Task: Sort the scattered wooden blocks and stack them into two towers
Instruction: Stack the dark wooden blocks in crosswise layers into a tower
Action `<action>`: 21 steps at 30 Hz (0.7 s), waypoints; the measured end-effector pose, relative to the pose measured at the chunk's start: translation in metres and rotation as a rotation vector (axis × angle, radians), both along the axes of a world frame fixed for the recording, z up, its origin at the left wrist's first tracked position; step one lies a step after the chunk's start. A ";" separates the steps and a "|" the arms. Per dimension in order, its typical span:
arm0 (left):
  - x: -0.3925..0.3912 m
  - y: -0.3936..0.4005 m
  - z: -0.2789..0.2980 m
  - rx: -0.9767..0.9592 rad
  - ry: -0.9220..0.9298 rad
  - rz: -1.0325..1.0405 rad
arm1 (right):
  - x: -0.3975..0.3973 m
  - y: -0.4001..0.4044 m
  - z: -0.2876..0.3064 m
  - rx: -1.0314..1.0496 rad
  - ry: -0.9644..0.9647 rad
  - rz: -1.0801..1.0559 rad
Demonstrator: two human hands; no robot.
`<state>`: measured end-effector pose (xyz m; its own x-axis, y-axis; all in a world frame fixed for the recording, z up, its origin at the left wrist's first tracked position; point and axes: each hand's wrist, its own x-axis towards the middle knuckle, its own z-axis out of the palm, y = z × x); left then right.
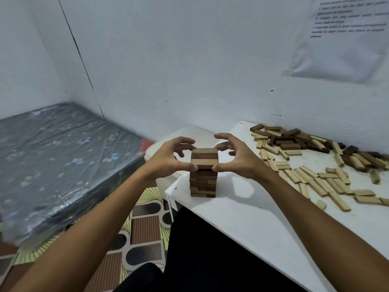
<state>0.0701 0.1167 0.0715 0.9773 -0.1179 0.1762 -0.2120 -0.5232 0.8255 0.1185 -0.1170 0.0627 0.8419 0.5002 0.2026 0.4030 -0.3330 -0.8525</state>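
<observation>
In the head view, a tower of dark wooden blocks (203, 173) stands upright near the left front corner of the white worktop (248, 211). The top layer of the tower is made of brown blocks lying side by side, and it sits between the two hands.

The left hand (168, 158) is on the left side of the tower. Its thumb touches the lower left corner of the top layer, and its fingers (185, 142) are curled over the far left edge of this layer. The hand is half closed around the top blocks and presses them from the left.

The right hand (237, 158) is on the right side of the tower, in a mirrored pose. Its thumb touches the lower right corner of the top layer. Some of its fingers (223, 137) are bent and reach toward the far right edge; if they touch the wood there, I cannot tell. So the top of the tower is held from both sides, and the lower layers are free.

To the right, well apart from the tower, many loose blocks (311, 165) lie scattered on the worktop, light ones nearer and dark ones closer to the wall (189, 60). A printed paper sheet (345, 34) hangs on the wall. On the left there is a mattress in plastic wrap (59, 161) and a patterned floor (143, 228).
</observation>
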 end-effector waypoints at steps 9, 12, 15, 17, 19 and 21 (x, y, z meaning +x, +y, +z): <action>0.004 0.002 -0.006 0.000 0.016 -0.005 | 0.002 0.000 -0.004 -0.007 0.007 -0.005; 0.005 0.002 -0.007 0.002 0.013 -0.008 | 0.002 0.000 -0.006 -0.006 0.011 -0.006; 0.005 0.003 -0.008 -0.005 0.013 -0.004 | 0.002 0.001 -0.007 -0.011 0.013 -0.005; 0.005 0.004 -0.009 -0.006 0.015 -0.003 | 0.003 0.002 -0.009 -0.011 0.012 -0.005; 0.005 0.005 -0.010 -0.010 0.017 -0.001 | 0.003 0.002 -0.009 -0.010 0.013 -0.004; 0.005 0.004 -0.010 -0.015 0.013 -0.005 | 0.003 0.002 -0.011 -0.007 0.018 -0.003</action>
